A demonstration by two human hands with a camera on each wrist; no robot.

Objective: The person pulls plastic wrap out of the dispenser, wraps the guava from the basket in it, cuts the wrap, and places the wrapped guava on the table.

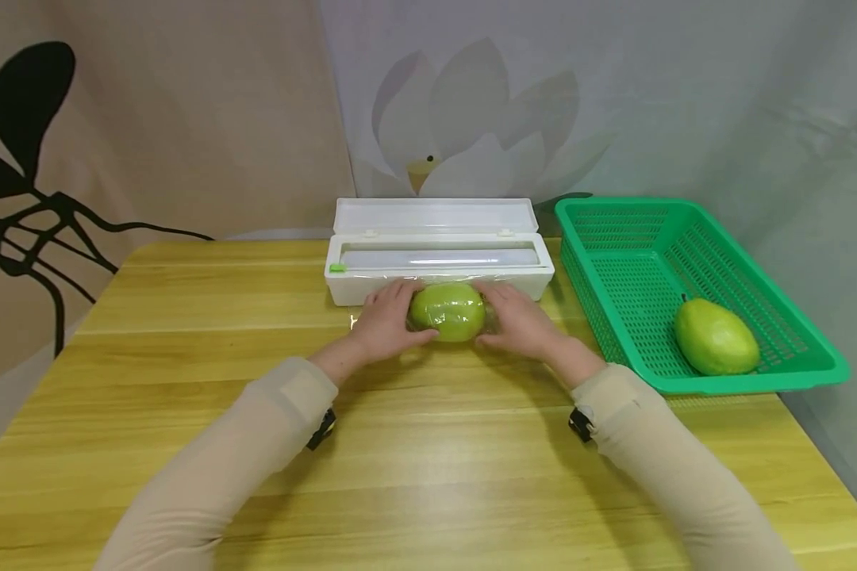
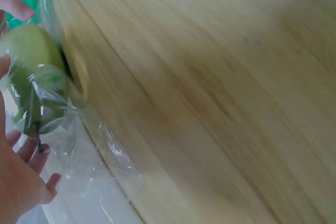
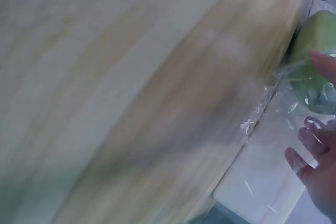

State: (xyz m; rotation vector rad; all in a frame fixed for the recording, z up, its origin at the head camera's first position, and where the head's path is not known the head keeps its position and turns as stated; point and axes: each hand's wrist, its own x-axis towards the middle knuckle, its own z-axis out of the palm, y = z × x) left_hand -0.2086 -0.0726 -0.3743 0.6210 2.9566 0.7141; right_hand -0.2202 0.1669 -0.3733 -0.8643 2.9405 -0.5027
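A green pear wrapped in clear cling film is held at the table in front of a white film dispenser. My left hand grips its left end, thumb on the near side and fingers on the far side. From the right end my right hand holds it the same way. The left wrist view shows the dark stem by the left fingers, with loose film bunched around it. Crumpled film also sticks out by the right hand. The pear's underside is hidden.
The dispenser's lid stands raised, showing a film roll and a small green slider. At the right, a green plastic basket holds another pear. A printed curtain hangs behind the wooden table.
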